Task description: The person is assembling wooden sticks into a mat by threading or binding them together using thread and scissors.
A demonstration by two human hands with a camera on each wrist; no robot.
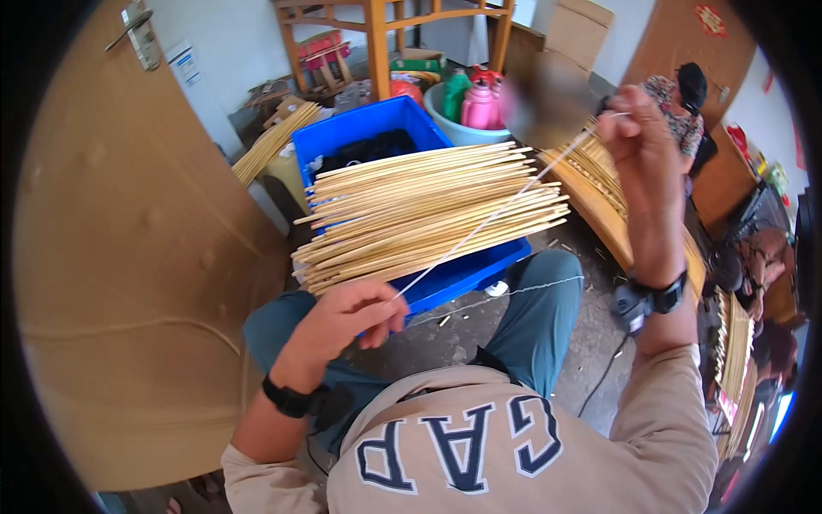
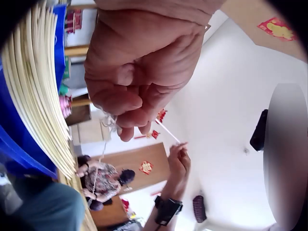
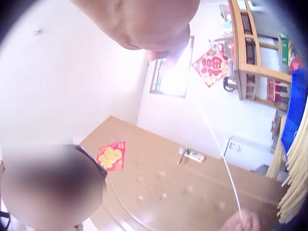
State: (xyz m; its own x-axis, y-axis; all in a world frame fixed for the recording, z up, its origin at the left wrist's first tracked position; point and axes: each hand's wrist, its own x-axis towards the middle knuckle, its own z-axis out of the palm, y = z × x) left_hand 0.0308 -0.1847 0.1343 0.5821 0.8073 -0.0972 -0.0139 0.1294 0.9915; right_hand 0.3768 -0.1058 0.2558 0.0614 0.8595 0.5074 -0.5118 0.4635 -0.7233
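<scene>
A thin white string runs taut on a diagonal above a layer of pale sticks, which lies across a blue crate. My left hand pinches the string's lower end at the near left of the sticks; in the left wrist view the fingers of this hand are curled together. My right hand, raised at the upper right, pinches the other end. In the right wrist view the string stretches down to the left hand. A loose strand trails over the right knee.
A brown door stands at the left. Beyond the crate are a light-blue tub with green and pink bottles and a wooden table frame. A curved wooden piece bearing sticks lies at the right, near a seated person.
</scene>
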